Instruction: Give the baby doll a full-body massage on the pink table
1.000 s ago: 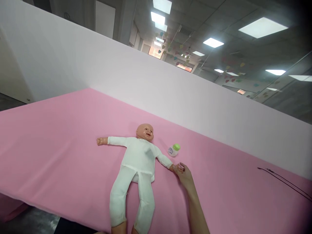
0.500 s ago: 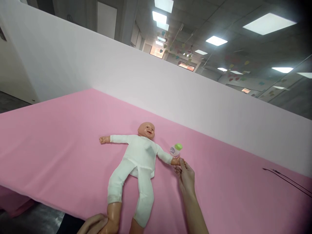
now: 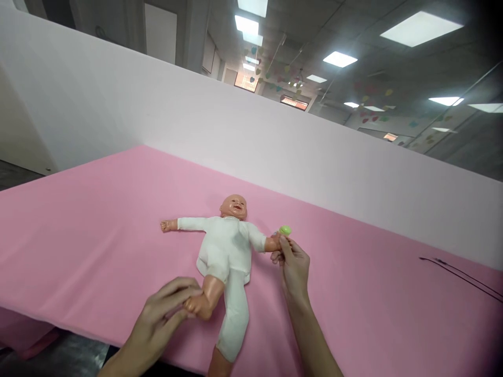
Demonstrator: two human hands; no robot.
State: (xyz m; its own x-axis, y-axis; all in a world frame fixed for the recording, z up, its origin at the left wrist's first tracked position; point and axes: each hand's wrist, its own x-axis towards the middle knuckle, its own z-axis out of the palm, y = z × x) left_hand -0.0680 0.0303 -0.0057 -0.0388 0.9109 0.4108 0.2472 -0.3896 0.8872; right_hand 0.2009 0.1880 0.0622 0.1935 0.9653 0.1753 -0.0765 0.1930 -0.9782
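A baby doll (image 3: 228, 243) in white clothes lies on its back on a pink cloth (image 3: 113, 209), its head toward the white wall. My left hand (image 3: 163, 311) grips the foot of the doll's leg on the left side, and that leg is bent up toward the body. With its fingers pinched, my right hand (image 3: 294, 264) holds the doll's hand on the right side. Just behind that doll hand is a small container with a green lid (image 3: 285, 230), mostly hidden. The doll's other leg stretches toward the near edge, its foot out of view.
Two thin dark strands (image 3: 451, 272) lie on the cloth at the far right. A white wall (image 3: 251, 141) runs along the back of the table. The cloth's near edge shows at the lower left.
My left hand has moved up and right with the doll's foot, bending that leg toward the body. My right hand has raised the doll's hand slightly, now in front of the container.
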